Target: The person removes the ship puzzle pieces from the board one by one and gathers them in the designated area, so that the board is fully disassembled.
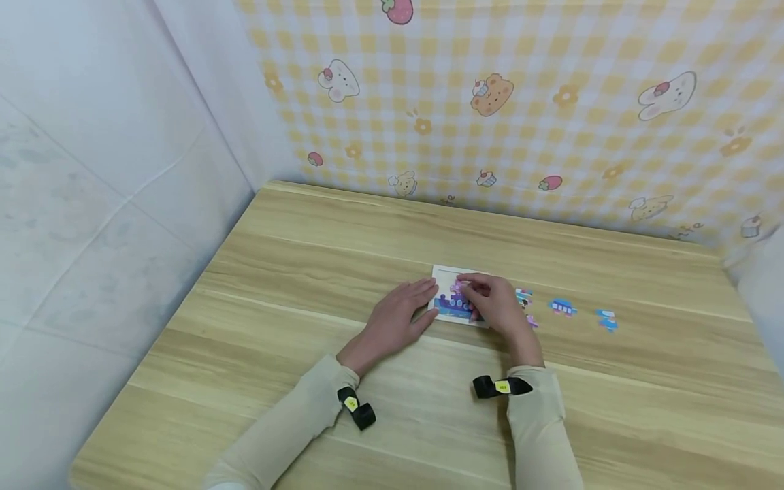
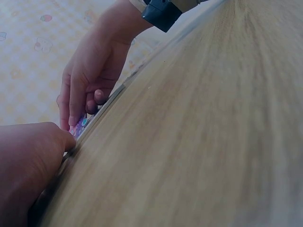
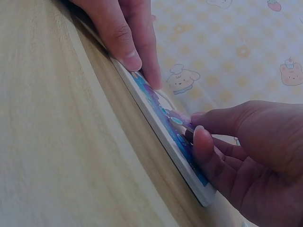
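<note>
A small white-framed jigsaw puzzle board [image 3: 156,118] lies on the table, partly filled with purple and blue pieces. My left hand [image 1: 395,318] rests at its left edge, fingers extended, with fingertips and thumb on the frame. Over the right part of the board, my right hand [image 1: 499,306] pinches a puzzle piece [image 3: 182,124] between thumb and index finger, close to the fitted pieces. The right fingers cover much of that piece and the board's right side. In the left wrist view, only a sliver of the purple picture [image 2: 78,127] shows between the hands.
Several loose puzzle pieces lie right of the board, among them a blue one with white windows [image 1: 562,307] and a blue and pink one [image 1: 607,320]. A yellow checked curtain [image 1: 520,136] hangs behind the wooden table [image 1: 294,286]. A white wall [image 1: 110,177] stands at left.
</note>
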Action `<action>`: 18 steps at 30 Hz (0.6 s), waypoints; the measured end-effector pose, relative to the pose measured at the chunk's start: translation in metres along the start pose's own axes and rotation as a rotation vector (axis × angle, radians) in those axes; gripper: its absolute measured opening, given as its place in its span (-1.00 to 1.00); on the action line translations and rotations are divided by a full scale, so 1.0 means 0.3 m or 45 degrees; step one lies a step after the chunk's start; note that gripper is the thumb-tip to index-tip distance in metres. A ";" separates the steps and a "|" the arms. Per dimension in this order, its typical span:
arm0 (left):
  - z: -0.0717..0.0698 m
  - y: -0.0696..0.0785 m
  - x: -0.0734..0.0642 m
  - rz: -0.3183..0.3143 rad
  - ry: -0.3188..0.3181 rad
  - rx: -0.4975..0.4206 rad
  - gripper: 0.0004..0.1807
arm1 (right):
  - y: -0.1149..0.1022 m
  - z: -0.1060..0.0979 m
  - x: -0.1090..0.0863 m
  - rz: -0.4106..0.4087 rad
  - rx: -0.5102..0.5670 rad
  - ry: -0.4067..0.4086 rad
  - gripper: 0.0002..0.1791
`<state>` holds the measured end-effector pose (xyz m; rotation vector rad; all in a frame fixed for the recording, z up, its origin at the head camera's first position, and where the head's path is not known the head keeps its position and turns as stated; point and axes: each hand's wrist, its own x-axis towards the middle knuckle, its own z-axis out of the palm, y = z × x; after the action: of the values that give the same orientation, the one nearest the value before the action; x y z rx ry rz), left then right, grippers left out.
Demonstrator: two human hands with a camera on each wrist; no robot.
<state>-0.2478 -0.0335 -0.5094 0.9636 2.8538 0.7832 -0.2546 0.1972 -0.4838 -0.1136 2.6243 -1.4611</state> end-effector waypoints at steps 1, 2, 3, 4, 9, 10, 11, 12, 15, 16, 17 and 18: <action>-0.001 0.000 0.001 0.003 0.004 -0.004 -0.39 | 0.000 0.000 0.001 0.003 0.000 0.005 -0.68; -0.001 0.000 0.001 0.007 0.008 -0.005 -0.39 | 0.000 0.000 0.002 0.009 0.010 0.011 -0.68; -0.002 0.000 0.002 0.009 0.011 -0.005 -0.39 | 0.000 0.001 0.003 0.017 0.022 0.018 -0.69; -0.002 -0.001 0.003 0.012 0.014 -0.006 -0.39 | 0.000 0.001 0.004 0.026 0.036 0.025 -0.70; 0.000 -0.004 0.006 0.009 0.014 0.001 -0.39 | -0.001 0.006 0.009 0.070 0.096 0.062 -0.76; 0.001 -0.005 0.006 0.008 0.012 0.000 -0.39 | -0.001 0.007 0.009 0.073 0.098 0.067 -0.77; 0.002 -0.005 0.006 0.006 0.010 -0.001 -0.39 | -0.001 0.008 0.009 0.076 0.099 0.071 -0.77; 0.002 -0.005 0.007 0.003 0.007 -0.004 -0.39 | 0.000 0.008 0.009 0.078 0.098 0.076 -0.78; 0.003 -0.006 0.008 0.000 0.001 -0.004 -0.39 | 0.000 0.010 0.007 0.079 0.106 0.090 -0.78; 0.003 -0.006 0.008 -0.001 0.000 -0.006 -0.39 | 0.000 0.010 0.007 0.081 0.110 0.095 -0.78; 0.002 -0.006 0.008 -0.003 -0.002 -0.003 -0.39 | 0.001 0.011 0.007 0.080 0.114 0.101 -0.79; 0.002 -0.006 0.008 -0.002 -0.002 -0.002 -0.39 | 0.001 0.011 0.008 0.081 0.122 0.106 -0.79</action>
<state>-0.2507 -0.0331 -0.5104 0.9612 2.8519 0.7834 -0.2564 0.1943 -0.4861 0.0407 2.5894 -1.6002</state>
